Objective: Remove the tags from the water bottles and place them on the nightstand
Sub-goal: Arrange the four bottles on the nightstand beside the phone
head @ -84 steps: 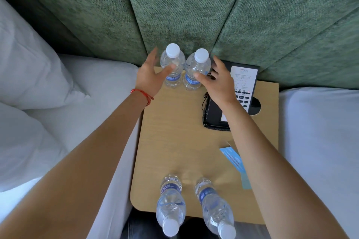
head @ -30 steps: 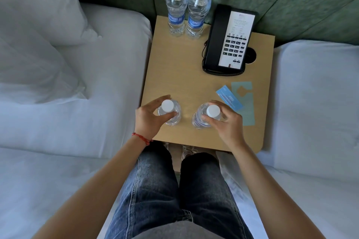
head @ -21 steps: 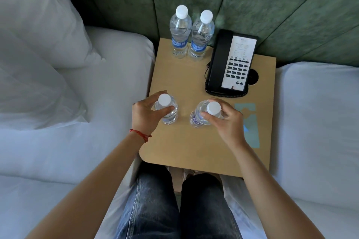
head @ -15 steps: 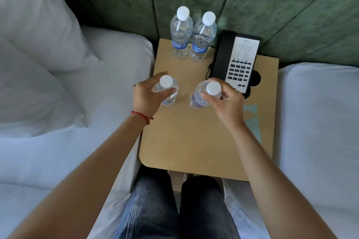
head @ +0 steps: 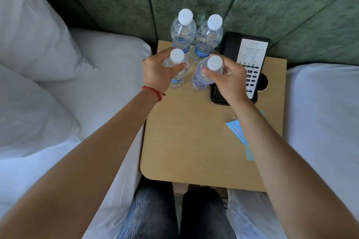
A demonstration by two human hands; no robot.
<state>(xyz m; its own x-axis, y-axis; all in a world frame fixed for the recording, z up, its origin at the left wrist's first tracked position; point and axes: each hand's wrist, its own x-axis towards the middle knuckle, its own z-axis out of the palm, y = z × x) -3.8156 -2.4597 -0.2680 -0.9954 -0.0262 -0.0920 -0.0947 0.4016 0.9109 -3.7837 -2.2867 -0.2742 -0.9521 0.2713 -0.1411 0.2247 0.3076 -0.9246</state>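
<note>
1. Head view, change: bottles moved. Left hand (head: 158,72) grips the left front bottle (head: 175,70) near its neck; right hand (head: 230,79) grips the right front bottle (head: 206,75) the same way. 1 s ago both bottles were near the nightstand (head: 186,137) front edge; now they're toward the back edge, just in front of the 2 rear bottles (head: 196,35). Can't tell if they're set down yet.
2. Meaning: prob. final placing, 4 bottles grouped at the back left corner. Blue tags (head: 238,130) lie by the right edge, partly under the right forearm.
3. Containers: all 4 bottles capped, upright or nearly so, clear water inside, apparently full.
4. Phone (head: 246,64) sits just right of the bottles, under the right hand.
</note>
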